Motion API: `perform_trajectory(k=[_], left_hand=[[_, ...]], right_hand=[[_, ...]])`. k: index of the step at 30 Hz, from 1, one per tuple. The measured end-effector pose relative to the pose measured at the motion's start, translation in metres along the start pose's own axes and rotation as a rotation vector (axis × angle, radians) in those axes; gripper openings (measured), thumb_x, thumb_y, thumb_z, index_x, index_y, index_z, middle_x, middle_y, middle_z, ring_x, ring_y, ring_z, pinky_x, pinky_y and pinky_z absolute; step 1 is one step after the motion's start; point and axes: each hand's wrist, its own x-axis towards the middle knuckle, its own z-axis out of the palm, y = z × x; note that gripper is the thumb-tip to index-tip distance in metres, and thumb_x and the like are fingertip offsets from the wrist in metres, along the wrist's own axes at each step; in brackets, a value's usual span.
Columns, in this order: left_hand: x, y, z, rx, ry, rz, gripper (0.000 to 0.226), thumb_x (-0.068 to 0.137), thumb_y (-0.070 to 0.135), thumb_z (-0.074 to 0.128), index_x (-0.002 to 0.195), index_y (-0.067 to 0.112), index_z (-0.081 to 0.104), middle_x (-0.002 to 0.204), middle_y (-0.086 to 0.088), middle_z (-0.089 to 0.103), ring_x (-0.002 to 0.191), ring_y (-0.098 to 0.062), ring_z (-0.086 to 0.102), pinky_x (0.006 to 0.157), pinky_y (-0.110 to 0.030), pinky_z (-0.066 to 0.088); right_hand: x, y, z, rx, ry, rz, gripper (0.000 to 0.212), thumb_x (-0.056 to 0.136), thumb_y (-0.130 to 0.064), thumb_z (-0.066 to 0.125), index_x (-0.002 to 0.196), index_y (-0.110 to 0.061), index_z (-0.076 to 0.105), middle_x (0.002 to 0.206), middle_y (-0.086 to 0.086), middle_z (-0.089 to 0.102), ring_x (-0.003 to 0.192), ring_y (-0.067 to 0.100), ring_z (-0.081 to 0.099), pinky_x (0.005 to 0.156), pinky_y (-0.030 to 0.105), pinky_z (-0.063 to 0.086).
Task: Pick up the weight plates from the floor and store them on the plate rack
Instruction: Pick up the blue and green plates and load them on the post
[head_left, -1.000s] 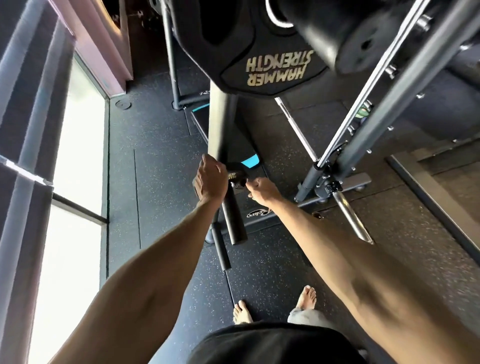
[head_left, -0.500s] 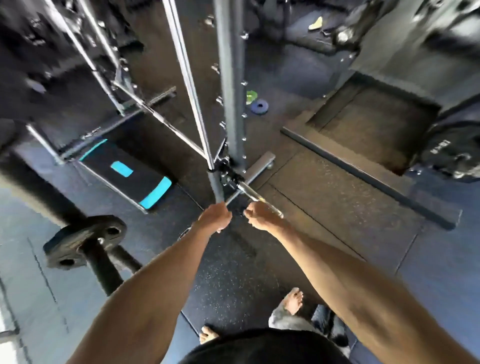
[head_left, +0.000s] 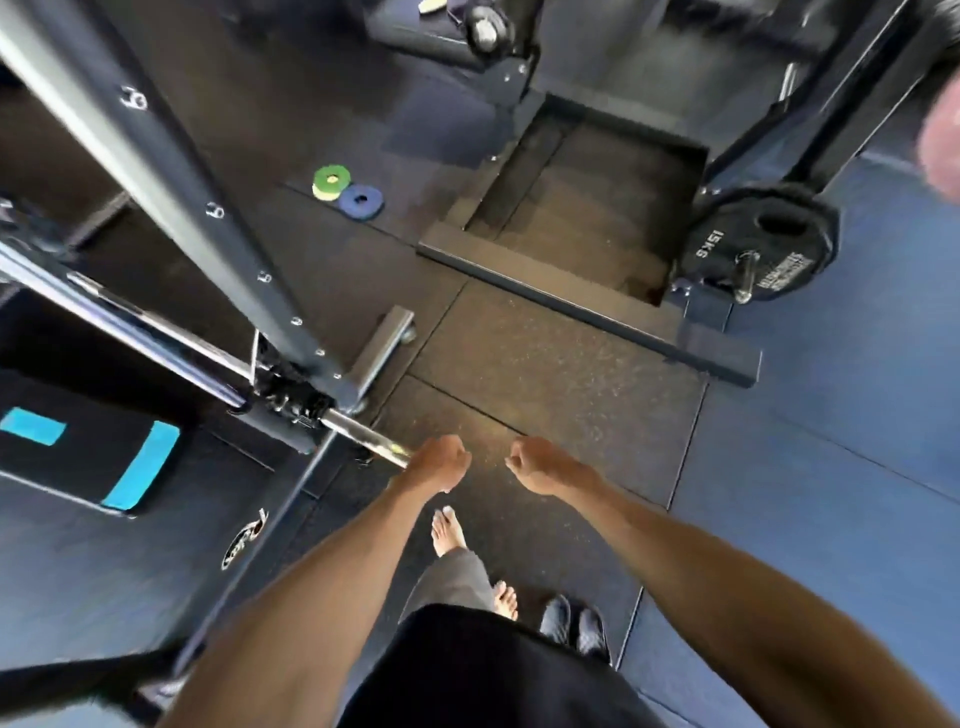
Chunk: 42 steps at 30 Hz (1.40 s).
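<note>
Hands hung over the speckled floor (head_left: 545, 374), the left hand (head_left: 439, 462) and right hand (head_left: 540, 465) a little apart, both with fingers loosely curled and gripping nothing. Two small plates lay flat on the floor well ahead and to the left: a green plate (head_left: 331, 181) with a yellowish edge showing beneath it, and a blue plate (head_left: 361, 200) touching it on the right. A black plate (head_left: 763, 244) marked 15KG sat on a peg (head_left: 748, 275) low on a frame at the right. A bar (head_left: 363, 439) ran in from the left, its shiny end just beside the left hand; whether they touched could not be told. A dark upright (head_left: 156, 171) rose aslant above it. A black mat (head_left: 78, 467) with cyan stripes lay at the left. Bare feet (head_left: 448, 530) stood below the hands, with dark shoes (head_left: 571, 623) near them.
</note>
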Motion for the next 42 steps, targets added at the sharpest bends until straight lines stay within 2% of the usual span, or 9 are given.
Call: perform_trajectory(k=[4,7,9,14,20,23,29,34,42], left_hand=[[0.056,0.021,-0.024,-0.016,-0.041,-0.045,0.03,0.099,0.019,0.043,0.108,-0.001,0.062,0.107,-0.018,0.07,0.096,-0.031,0.068,0.078,-0.033,0.05],[0.104,0.033,-0.05,-0.028,-0.065,-0.062,0.029,0.099,0.022,0.043,0.108,0.001,0.061,0.11,-0.018,0.07,0.097,-0.03,0.068,0.078,-0.032,0.049],[0.131,0.043,-0.074,-0.019,-0.069,-0.08,0.028,0.099,0.024,0.043,0.107,0.004,0.06,0.11,-0.017,0.07,0.097,-0.03,0.068,0.078,-0.031,0.048],[0.192,0.067,-0.145,-0.023,-0.039,-0.11,0.033,0.1,0.02,0.038,0.12,0.003,0.059,0.123,-0.019,0.065,0.113,-0.034,0.062,0.088,-0.035,0.047],[0.27,0.083,-0.223,-0.016,-0.028,-0.175,0.034,0.1,0.016,0.036,0.119,0.0,0.06,0.121,-0.021,0.066,0.11,-0.036,0.064,0.09,-0.039,0.051],[0.313,0.086,-0.259,-0.037,-0.023,-0.217,0.034,0.099,0.016,0.038,0.114,-0.003,0.062,0.116,-0.024,0.067,0.107,-0.037,0.066,0.088,-0.04,0.053],[0.391,0.119,-0.35,-0.026,0.046,-0.307,0.036,0.098,0.016,0.04,0.116,-0.001,0.065,0.118,-0.021,0.068,0.111,-0.034,0.065,0.092,-0.038,0.051],[0.449,0.143,-0.424,-0.211,0.143,-0.334,0.032,0.097,0.023,0.043,0.113,0.005,0.064,0.114,-0.018,0.069,0.107,-0.034,0.067,0.094,-0.043,0.053],[0.528,0.133,-0.509,-0.363,0.189,-0.406,0.033,0.099,0.023,0.043,0.118,0.006,0.064,0.116,-0.017,0.068,0.108,-0.034,0.065,0.093,-0.043,0.054]], right_hand=[[0.047,0.013,-0.038,-0.018,-0.069,-0.026,0.041,0.098,-0.015,0.038,0.061,-0.024,0.021,0.062,-0.001,0.025,0.056,0.016,0.029,0.056,0.03,0.028],[0.094,0.019,-0.069,-0.017,-0.099,0.041,0.032,0.1,-0.021,0.039,0.069,-0.016,0.046,0.077,0.014,0.048,0.07,0.022,0.051,0.07,0.035,0.045],[0.125,0.019,-0.095,0.004,-0.078,0.031,0.031,0.103,-0.029,0.039,0.102,-0.005,0.059,0.103,0.021,0.058,0.096,0.03,0.059,0.084,0.038,0.046],[0.195,0.0,-0.173,0.031,-0.065,-0.045,0.034,0.103,-0.027,0.039,0.118,-0.002,0.057,0.094,0.013,0.053,0.084,0.021,0.049,0.073,0.033,0.038],[0.284,-0.022,-0.247,0.049,-0.069,-0.074,0.028,0.103,-0.032,0.04,0.082,-0.018,0.052,0.073,0.002,0.052,0.067,0.018,0.052,0.069,0.035,0.047],[0.34,-0.026,-0.286,0.008,-0.105,-0.094,0.031,0.102,-0.033,0.04,0.084,-0.014,0.057,0.075,0.004,0.059,0.073,0.024,0.062,0.074,0.041,0.054],[0.444,-0.047,-0.385,-0.033,-0.099,-0.211,0.039,0.1,-0.022,0.039,0.061,-0.015,0.039,0.062,0.005,0.044,0.066,0.024,0.047,0.06,0.032,0.039],[0.516,-0.07,-0.464,-0.03,-0.182,-0.245,0.039,0.102,-0.024,0.038,0.099,0.005,0.063,0.107,0.026,0.065,0.106,0.038,0.062,0.081,0.039,0.046],[0.641,-0.113,-0.523,-0.252,-0.275,-0.328,0.042,0.098,-0.03,0.036,0.101,-0.001,0.066,0.113,0.021,0.065,0.107,0.037,0.063,0.087,0.039,0.051]])
